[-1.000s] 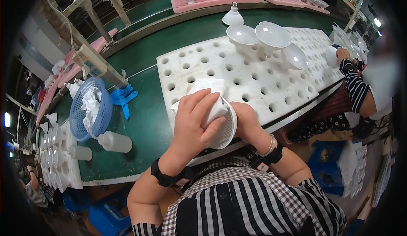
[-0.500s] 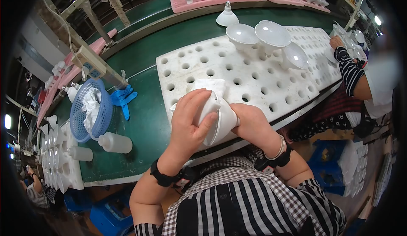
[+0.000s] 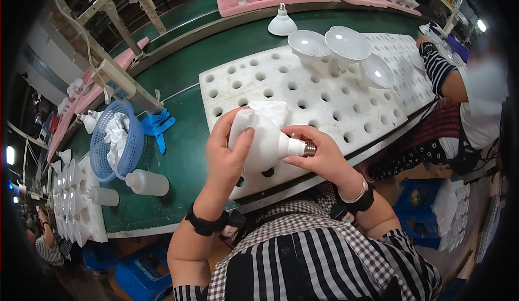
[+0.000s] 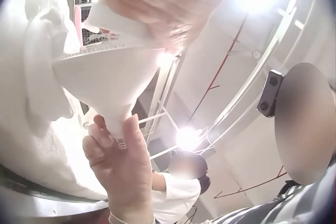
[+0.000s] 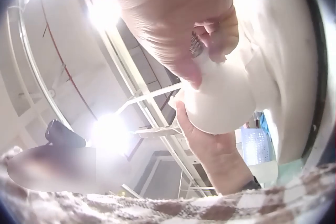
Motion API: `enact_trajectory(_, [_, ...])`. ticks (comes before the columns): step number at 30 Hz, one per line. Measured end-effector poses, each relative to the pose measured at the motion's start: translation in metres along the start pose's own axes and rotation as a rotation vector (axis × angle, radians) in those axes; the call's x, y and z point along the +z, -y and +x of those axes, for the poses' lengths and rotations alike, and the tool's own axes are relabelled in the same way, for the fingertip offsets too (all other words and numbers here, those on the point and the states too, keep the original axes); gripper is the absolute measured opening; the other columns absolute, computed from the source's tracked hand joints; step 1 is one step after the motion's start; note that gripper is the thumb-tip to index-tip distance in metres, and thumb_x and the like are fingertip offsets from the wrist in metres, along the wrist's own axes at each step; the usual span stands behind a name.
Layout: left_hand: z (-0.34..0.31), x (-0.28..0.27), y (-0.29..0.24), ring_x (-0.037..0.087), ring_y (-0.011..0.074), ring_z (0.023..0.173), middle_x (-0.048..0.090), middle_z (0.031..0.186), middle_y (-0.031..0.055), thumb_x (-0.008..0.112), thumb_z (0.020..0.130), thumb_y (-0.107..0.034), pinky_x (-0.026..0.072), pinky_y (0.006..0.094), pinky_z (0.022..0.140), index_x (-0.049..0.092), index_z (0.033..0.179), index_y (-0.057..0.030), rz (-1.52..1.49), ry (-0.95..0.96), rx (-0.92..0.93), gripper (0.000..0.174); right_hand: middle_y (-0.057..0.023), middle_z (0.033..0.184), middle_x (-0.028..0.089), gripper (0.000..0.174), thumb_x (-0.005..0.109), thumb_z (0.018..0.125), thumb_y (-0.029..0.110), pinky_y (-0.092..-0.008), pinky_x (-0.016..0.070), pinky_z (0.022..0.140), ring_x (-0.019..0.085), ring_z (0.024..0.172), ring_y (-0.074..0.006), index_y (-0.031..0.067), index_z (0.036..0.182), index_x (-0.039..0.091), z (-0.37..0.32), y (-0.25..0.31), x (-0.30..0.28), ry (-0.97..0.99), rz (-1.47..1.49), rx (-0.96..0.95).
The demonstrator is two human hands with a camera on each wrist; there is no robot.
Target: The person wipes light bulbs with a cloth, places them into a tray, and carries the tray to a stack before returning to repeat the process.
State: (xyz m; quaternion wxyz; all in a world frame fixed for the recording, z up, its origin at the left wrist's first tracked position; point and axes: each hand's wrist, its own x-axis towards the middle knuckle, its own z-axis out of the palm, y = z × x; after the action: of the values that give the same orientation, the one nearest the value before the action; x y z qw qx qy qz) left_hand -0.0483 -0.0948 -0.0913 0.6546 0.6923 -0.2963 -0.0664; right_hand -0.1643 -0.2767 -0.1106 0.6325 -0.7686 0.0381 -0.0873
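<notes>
A white cone-shaped lamp bulb (image 3: pixel 265 147) lies tilted on its side between both hands, over the near edge of the white foam board (image 3: pixel 251 87). My left hand (image 3: pixel 224 149) grips a white cloth (image 3: pixel 243 118) against the bulb's wide face, thumb toward me. In the left wrist view the cloth (image 4: pixel 113 22) is bunched between palm and lamp face. The right hand (image 3: pixel 324 152) pinches the narrow neck with thumb and fingers, close to the metal screw base (image 3: pixel 310 149). Another folded white cloth (image 3: pixel 273 109) rests on the board just behind the bulb.
Several lamp bulbs (image 3: pixel 348 44) stand in the board's holes; one more (image 3: pixel 282 22) sits base-up behind it. At left are a blue basket (image 3: pixel 97 157) with cloths, a blue glove (image 3: pixel 157 128) and two white bottles (image 3: pixel 147 182). Another person's arm (image 3: pixel 448 76) reaches in at right.
The bulb has turned: its perforated inner side faced me, and now its smooth outer side and screw base show at right. The base-up lamp behind has slid left.
</notes>
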Motion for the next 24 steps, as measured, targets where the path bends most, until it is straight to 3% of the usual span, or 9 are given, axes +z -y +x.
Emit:
enact_trajectory(1, [0.0, 0.0, -0.001, 0.058, 0.0191, 0.104, 0.062, 0.113, 0.0097, 0.063, 0.087, -0.013, 0.046, 0.0313, 0.091, 0.058, 0.12, -0.0007, -0.06, -0.017, -0.02, 0.035, -0.0033, 0.109, 0.06, 0.053, 0.077, 0.076, 0.008, -0.023, 0.0481, 0.074, 0.057, 0.09, -0.0076, 0.0048, 0.125, 0.057, 0.0, -0.001, 0.0, 0.031, 0.146, 0.048])
enact_trajectory(7, [0.001, -0.007, 0.005, 0.057, 0.0142, 0.1, 0.061, 0.111, 0.007, 0.061, 0.091, -0.017, 0.0466, 0.0281, 0.088, 0.057, 0.122, -0.0006, -0.169, -0.046, -0.072, 0.035, -0.0007, 0.102, 0.062, 0.051, 0.075, 0.079, 0.008, -0.0183, 0.0472, 0.07, 0.056, 0.08, -0.0056, 0.0048, 0.126, 0.056, 0.006, -0.017, 0.007, 0.031, 0.643, 0.186])
enact_trajectory(10, [0.003, -0.009, 0.009, 0.057, 0.0129, 0.099, 0.061, 0.11, 0.0063, 0.06, 0.093, -0.018, 0.0468, 0.0269, 0.087, 0.057, 0.121, -0.0007, -0.233, -0.059, -0.097, 0.034, 0.0038, 0.09, 0.063, 0.047, 0.075, 0.081, 0.009, -0.0148, 0.0453, 0.067, 0.054, 0.073, -0.0006, 0.0058, 0.125, 0.058, 0.007, -0.001, 0.01, 0.0, 0.449, 0.171])
enact_trajectory(14, [0.004, -0.011, 0.013, 0.057, 0.0123, 0.098, 0.062, 0.11, 0.0066, 0.06, 0.093, -0.019, 0.0467, 0.0264, 0.087, 0.057, 0.12, -0.0002, -0.242, -0.068, -0.089, 0.033, 0.002, 0.094, 0.064, 0.048, 0.073, 0.082, 0.009, -0.0158, 0.0468, 0.067, 0.056, 0.075, -0.0014, 0.0057, 0.127, 0.057, 0.01, -0.001, 0.011, 0.02, 0.434, 0.134])
enact_trajectory(24, [0.002, -0.005, 0.016, 0.057, 0.0145, 0.106, 0.058, 0.119, 0.0078, 0.061, 0.094, -0.021, 0.0463, 0.0285, 0.091, 0.048, 0.132, -0.0013, -0.341, 0.024, -0.084, 0.044, -0.0057, 0.106, 0.066, 0.05, 0.07, 0.085, 0.008, -0.0229, 0.0526, 0.073, 0.061, 0.082, -0.0085, 0.0009, 0.131, 0.052, 0.013, -0.029, 0.007, 0.052, 0.761, 0.159])
